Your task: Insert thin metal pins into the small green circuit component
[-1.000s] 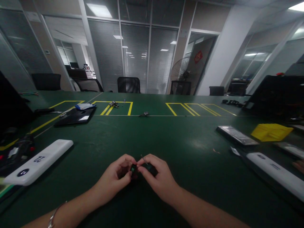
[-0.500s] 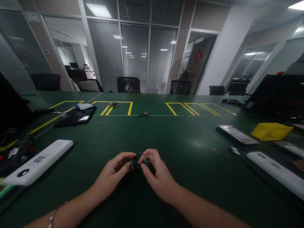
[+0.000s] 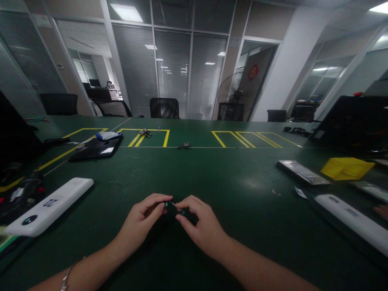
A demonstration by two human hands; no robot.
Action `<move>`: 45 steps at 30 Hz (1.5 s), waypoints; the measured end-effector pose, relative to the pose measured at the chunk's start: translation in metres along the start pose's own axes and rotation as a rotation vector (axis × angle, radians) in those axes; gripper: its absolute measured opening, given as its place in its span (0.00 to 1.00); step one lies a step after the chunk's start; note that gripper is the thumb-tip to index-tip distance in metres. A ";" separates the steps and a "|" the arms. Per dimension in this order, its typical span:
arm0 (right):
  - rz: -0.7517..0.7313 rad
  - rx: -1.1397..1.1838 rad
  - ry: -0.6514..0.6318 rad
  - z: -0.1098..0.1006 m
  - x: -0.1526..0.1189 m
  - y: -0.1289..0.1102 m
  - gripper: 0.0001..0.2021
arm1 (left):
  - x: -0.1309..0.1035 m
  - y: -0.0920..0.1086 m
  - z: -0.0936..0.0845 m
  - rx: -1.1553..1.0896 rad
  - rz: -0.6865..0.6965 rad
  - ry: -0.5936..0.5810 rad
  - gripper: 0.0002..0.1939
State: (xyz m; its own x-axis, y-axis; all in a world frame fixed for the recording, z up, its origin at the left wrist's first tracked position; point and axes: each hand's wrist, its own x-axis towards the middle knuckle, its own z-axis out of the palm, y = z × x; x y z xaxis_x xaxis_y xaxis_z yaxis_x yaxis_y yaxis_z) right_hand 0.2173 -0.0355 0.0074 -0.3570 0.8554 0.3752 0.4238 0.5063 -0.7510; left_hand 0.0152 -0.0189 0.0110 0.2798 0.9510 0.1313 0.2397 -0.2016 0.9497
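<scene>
Low over the near middle of the green table [image 3: 212, 173], my left hand [image 3: 145, 214] pinches a small dark and green part [image 3: 167, 204] between thumb and fingertips. Just right of it, my right hand [image 3: 201, 226] has its thumb and forefinger closed on a thin metallic pin [image 3: 173, 205]. The pin slants up and left, its far end at the small part; whether it is inside cannot be made out. Both hands' fingertips are close together.
A white numbered device [image 3: 54, 206] lies left, near a black folder [image 3: 97, 148]. Small metal parts [image 3: 145, 132] and a dark connector [image 3: 183, 145] sit farther back. On the right are a hard drive [image 3: 301, 171], a yellow block [image 3: 347, 167] and another white device [image 3: 351, 218].
The pin in my right hand has moved left and tilted, and its end now meets the small part. My left hand has shifted slightly left.
</scene>
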 end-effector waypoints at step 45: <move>0.037 0.104 -0.055 -0.002 0.000 -0.002 0.09 | 0.004 -0.005 0.001 -0.509 -0.182 -0.027 0.14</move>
State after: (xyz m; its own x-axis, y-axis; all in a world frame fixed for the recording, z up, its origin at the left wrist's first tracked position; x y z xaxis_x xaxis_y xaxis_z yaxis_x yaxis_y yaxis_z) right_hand 0.2185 -0.0357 0.0100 -0.3892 0.8647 0.3177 0.3502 0.4578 -0.8171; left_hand 0.0164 -0.0150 0.0068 0.3009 0.9524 -0.0493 -0.1925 0.1113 0.9750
